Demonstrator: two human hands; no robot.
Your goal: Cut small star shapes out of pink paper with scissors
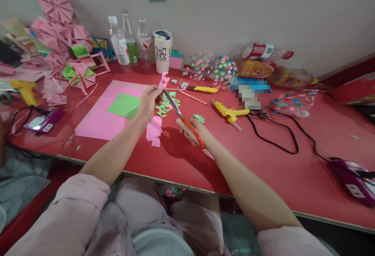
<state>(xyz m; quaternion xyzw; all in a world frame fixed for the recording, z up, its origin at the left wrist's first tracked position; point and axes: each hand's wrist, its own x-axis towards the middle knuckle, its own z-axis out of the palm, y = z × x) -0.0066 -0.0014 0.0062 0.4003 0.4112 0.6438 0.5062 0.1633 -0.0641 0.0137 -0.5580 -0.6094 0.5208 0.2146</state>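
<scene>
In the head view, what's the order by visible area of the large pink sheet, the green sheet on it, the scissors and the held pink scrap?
1. Large pink sheet, though partly covered.
2. Green sheet.
3. Scissors: long but narrow, perhaps enlarged by nearness.
4. Pink scrap.

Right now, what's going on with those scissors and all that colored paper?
Somebody is working on paper at a red table. Their left hand pinches a notched strip of pink paper in its fingers, and their right hand holds the scissors, with the blade tips right by the strip. Below lie green scraps, pink scraps and a little pile of green stars. A yellow glue gun lies off to the right.
</scene>
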